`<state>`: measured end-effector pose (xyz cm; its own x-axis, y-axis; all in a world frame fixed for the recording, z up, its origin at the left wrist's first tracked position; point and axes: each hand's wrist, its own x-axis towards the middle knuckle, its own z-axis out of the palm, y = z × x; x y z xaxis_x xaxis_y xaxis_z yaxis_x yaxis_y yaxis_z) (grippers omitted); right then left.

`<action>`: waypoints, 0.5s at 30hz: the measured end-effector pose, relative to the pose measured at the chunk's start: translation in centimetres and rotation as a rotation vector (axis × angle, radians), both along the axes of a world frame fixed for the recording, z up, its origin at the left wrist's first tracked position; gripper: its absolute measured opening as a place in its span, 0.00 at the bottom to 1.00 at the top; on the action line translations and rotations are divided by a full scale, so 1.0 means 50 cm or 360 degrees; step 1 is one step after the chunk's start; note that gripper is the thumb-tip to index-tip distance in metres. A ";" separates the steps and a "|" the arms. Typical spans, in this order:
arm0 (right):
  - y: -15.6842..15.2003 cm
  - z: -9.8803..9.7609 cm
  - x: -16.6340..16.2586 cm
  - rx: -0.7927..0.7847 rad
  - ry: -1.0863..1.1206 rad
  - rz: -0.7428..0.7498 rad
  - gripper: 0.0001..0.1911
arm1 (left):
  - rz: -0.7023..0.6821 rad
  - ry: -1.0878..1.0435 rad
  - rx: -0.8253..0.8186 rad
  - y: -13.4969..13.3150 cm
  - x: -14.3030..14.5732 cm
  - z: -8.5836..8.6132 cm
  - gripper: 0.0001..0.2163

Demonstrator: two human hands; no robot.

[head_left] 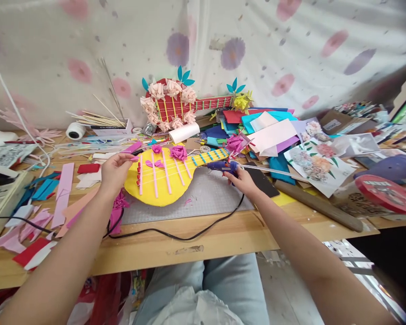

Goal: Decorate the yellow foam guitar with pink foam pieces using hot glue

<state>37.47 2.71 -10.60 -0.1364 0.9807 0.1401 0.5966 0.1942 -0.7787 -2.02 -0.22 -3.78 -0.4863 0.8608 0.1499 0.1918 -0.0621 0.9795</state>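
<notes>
A yellow foam guitar (pixel 162 180) with pink strings and pink paper flowers lies on a grey cutting mat (pixel 206 198). My left hand (pixel 115 169) is at the guitar's left edge, fingers pinched on a small pink piece (pixel 134 158). My right hand (pixel 242 179) is closed round a blue glue gun (pixel 223 166), which points left beside the guitar's neck. Its black cord (pixel 189 234) runs across the table's front.
A red guitar with peach flowers (pixel 171 106) leans at the back. Coloured foam sheets (pixel 257 126) pile at centre right. Pink and blue scraps (pixel 47 203) litter the left. Also here: skewers (pixel 98 119), a tape roll (pixel 75 131), a wooden stick (pixel 318 205), a red-lidded tin (pixel 387 194).
</notes>
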 end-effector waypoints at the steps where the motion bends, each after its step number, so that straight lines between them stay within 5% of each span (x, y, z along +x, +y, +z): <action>1: 0.001 0.000 0.001 -0.0010 0.0071 0.0018 0.19 | -0.0025 0.0039 0.0007 0.001 0.000 -0.001 0.07; 7: -0.030 0.005 0.020 -0.0112 0.0389 0.0050 0.23 | -0.0089 0.0118 -0.0009 -0.002 -0.001 -0.003 0.07; 15: -0.017 -0.007 0.025 -0.0009 -0.0110 -0.0017 0.21 | -0.0132 0.0154 0.0042 0.010 0.028 0.004 0.06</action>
